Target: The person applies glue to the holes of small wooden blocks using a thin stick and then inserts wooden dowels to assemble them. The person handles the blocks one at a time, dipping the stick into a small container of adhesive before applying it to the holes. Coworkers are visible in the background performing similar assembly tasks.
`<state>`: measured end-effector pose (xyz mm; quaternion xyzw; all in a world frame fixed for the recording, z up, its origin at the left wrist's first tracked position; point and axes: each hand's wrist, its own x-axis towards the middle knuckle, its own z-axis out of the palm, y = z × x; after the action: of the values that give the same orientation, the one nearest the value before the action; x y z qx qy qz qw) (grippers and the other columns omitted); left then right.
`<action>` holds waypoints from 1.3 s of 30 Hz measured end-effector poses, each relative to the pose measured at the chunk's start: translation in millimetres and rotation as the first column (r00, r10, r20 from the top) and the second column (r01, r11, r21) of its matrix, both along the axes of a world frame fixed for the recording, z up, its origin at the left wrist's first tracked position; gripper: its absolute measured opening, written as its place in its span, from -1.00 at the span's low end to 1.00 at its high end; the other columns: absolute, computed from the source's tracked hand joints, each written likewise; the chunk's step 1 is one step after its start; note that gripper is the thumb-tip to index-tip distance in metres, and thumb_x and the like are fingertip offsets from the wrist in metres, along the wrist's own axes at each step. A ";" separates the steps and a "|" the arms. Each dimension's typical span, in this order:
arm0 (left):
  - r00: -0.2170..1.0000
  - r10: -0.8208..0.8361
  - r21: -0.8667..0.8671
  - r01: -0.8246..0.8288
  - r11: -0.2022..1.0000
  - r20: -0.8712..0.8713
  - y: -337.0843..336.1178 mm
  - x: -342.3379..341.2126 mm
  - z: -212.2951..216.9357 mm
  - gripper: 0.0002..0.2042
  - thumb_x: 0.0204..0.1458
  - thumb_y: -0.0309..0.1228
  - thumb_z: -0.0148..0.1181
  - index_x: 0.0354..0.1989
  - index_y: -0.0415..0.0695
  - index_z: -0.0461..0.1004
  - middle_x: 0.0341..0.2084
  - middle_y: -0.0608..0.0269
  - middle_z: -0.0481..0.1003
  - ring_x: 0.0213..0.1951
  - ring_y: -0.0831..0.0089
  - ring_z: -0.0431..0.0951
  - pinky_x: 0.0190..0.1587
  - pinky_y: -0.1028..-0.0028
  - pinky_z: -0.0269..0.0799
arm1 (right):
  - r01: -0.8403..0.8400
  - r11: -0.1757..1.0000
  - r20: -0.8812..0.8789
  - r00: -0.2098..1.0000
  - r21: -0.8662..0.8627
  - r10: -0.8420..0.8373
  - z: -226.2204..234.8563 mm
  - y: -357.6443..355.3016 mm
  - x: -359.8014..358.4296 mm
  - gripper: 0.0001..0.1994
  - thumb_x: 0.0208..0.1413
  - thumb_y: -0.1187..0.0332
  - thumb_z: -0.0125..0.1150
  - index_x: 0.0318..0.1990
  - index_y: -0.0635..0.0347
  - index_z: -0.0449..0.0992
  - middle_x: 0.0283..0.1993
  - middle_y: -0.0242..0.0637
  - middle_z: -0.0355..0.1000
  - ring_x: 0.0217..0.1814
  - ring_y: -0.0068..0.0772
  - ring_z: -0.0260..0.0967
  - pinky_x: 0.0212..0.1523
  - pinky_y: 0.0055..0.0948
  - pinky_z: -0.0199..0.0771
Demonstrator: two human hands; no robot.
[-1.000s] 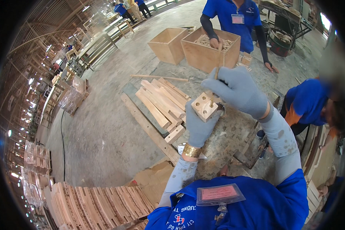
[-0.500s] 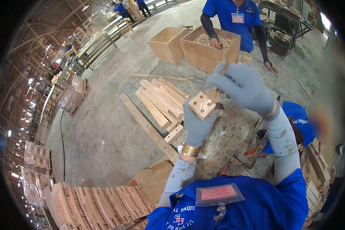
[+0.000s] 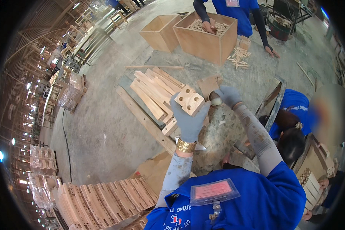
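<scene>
My left hand (image 3: 188,120), in a grey glove with gold bangles at the wrist, holds up a small wooden block (image 3: 190,100) with several round holes in its face. My right hand (image 3: 228,96), also gloved, is lowered just right of the block and closed around a small pale round object (image 3: 216,102), whose kind I cannot tell. Below both hands lies a stained work surface (image 3: 218,134).
A pile of wooden slats (image 3: 153,92) lies on the concrete floor ahead. Two open wooden crates (image 3: 203,34) stand farther off, where a person in blue reaches into one. Another person in blue (image 3: 291,115) crouches at right. Stacked wooden pieces (image 3: 99,199) sit at lower left.
My right hand has come down from above the block to its right side. The block has stayed raised in my left hand, turned slightly.
</scene>
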<state>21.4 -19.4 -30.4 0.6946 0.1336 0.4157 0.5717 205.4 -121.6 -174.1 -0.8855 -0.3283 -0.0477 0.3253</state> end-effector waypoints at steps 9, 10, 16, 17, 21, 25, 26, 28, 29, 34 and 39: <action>1.000 -0.002 0.081 0.004 0.997 -0.025 0.3 3.1 -11.0 -0.28 -0.37 -0.36 0.48 -0.03 -0.19 0.14 -0.19 0.15 0.30 -0.19 0.41 0.38 -0.18 0.45 0.39 | -0.056 0.983 0.069 0.997 0.172 0.045 -5.9 2.9 -2.7 -0.68 0.05 0.10 0.07 -0.51 0.18 0.41 -0.53 -0.05 0.38 -0.45 0.05 0.33 -0.45 -0.13 0.30; 1.000 -0.008 0.045 0.009 0.999 -0.022 -0.2 3.3 -9.1 -0.28 -0.37 -0.36 0.48 -0.03 -0.19 0.13 -0.19 0.15 0.30 -0.18 0.41 0.38 -0.17 0.45 0.40 | -0.073 0.983 0.049 0.997 0.166 0.066 -4.2 0.4 -5.5 -0.68 0.05 0.10 0.07 -0.52 0.19 0.41 -0.53 -0.04 0.38 -0.45 0.05 0.32 -0.46 -0.14 0.30; 1.000 -0.022 0.017 0.022 1.000 -0.022 0.0 2.1 -4.4 -0.27 -0.38 -0.38 0.48 -0.02 -0.19 0.13 -0.18 0.15 0.30 -0.17 0.41 0.39 -0.17 0.45 0.41 | 0.185 0.824 -0.384 0.923 0.535 0.042 6.3 -12.6 -15.5 -0.68 0.08 0.18 0.09 -0.55 0.26 0.42 -0.62 -0.21 0.38 -0.63 -0.31 0.32 -0.55 -0.37 0.30; 1.000 -0.015 0.017 0.016 1.000 -0.012 -0.2 1.9 -4.8 -0.27 -0.38 -0.38 0.48 -0.02 -0.19 0.13 -0.19 0.15 0.30 -0.18 0.41 0.39 -0.17 0.45 0.41 | 0.272 0.740 -0.480 0.874 0.615 0.078 14.5 -15.7 -15.5 -0.68 0.08 0.19 0.09 -0.55 0.28 0.42 -0.64 -0.26 0.38 -0.65 -0.40 0.31 -0.57 -0.42 0.30; 0.999 -0.033 0.012 0.033 0.999 -0.008 -1.1 2.3 -4.9 -0.29 -0.36 -0.37 0.47 -0.03 -0.20 0.13 -0.20 0.14 0.30 -0.19 0.40 0.39 -0.18 0.44 0.41 | 0.433 0.579 -0.605 0.785 0.691 0.135 74.6 -27.8 -1.2 -0.68 0.09 0.19 0.11 -0.52 0.29 0.41 -0.63 -0.36 0.36 -0.66 -0.63 0.27 -0.62 -0.61 0.27; 0.999 -0.045 0.058 0.045 0.997 0.000 -2.3 2.4 1.9 -0.32 -0.34 -0.37 0.45 -0.04 -0.21 0.14 -0.21 0.14 0.31 -0.20 0.40 0.40 -0.18 0.44 0.41 | 0.283 0.570 -0.435 0.888 0.771 0.147 208.8 -31.6 -32.4 -0.70 0.08 0.18 0.13 -0.45 0.29 0.43 -0.64 -0.36 0.36 -0.67 -0.68 0.24 -0.65 -0.69 0.25; 0.999 -0.043 0.073 0.042 0.996 0.004 -3.4 3.1 2.3 -0.32 -0.34 -0.37 0.44 -0.04 -0.21 0.14 -0.22 0.14 0.31 -0.20 0.40 0.40 -0.18 0.44 0.41 | 0.231 0.580 -0.388 0.907 0.781 0.162 231.4 -30.9 -41.8 -0.70 0.08 0.18 0.13 -0.44 0.29 0.44 -0.64 -0.36 0.36 -0.68 -0.69 0.24 -0.65 -0.70 0.25; 1.000 -0.023 0.096 0.023 0.995 0.006 -2.4 4.8 2.1 -0.35 -0.32 -0.36 0.43 -0.07 -0.21 0.16 -0.23 0.15 0.32 -0.21 0.40 0.41 -0.17 0.43 0.41 | 0.105 0.626 -0.310 0.923 0.772 0.227 269.8 -22.9 -65.5 -0.72 0.07 0.22 0.15 -0.46 0.30 0.45 -0.65 -0.37 0.36 -0.69 -0.69 0.22 -0.66 -0.68 0.22; 0.998 -0.057 0.068 0.056 0.996 0.009 -4.2 6.0 4.1 -0.36 -0.32 -0.36 0.43 -0.07 -0.21 0.16 -0.23 0.15 0.32 -0.22 0.40 0.41 -0.17 0.43 0.41 | 0.051 0.644 -0.271 0.930 0.763 0.247 278.7 -22.5 -74.8 -0.73 0.07 0.24 0.16 -0.47 0.30 0.45 -0.66 -0.37 0.35 -0.69 -0.69 0.22 -0.67 -0.67 0.21; 0.995 -0.099 0.029 0.098 0.995 0.024 -10.6 6.7 9.2 -0.39 -0.32 -0.34 0.44 -0.12 -0.21 0.18 -0.25 0.15 0.33 -0.24 0.40 0.41 -0.18 0.42 0.40 | -0.307 0.787 0.138 0.951 0.534 0.278 288.1 -19.3 -94.4 -0.76 0.03 0.31 0.19 -0.52 0.33 0.45 -0.71 -0.34 0.31 -0.71 -0.69 0.20 -0.69 -0.61 0.16; 0.997 -0.049 0.176 0.058 0.983 -0.052 -6.3 8.6 4.1 -0.35 -0.32 -0.41 0.43 -0.07 -0.19 0.13 -0.22 0.16 0.35 -0.22 0.42 0.45 -0.23 0.43 0.45 | -0.390 0.786 0.262 0.919 0.480 0.295 287.7 -14.5 -96.7 -0.75 0.03 0.32 0.20 -0.54 0.34 0.44 -0.73 -0.29 0.28 -0.73 -0.64 0.19 -0.69 -0.58 0.15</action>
<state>30.0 -25.6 -26.3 0.7560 0.0909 0.3937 0.5150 108.8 -136.1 113.7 -0.6810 -0.4853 -0.1520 0.5270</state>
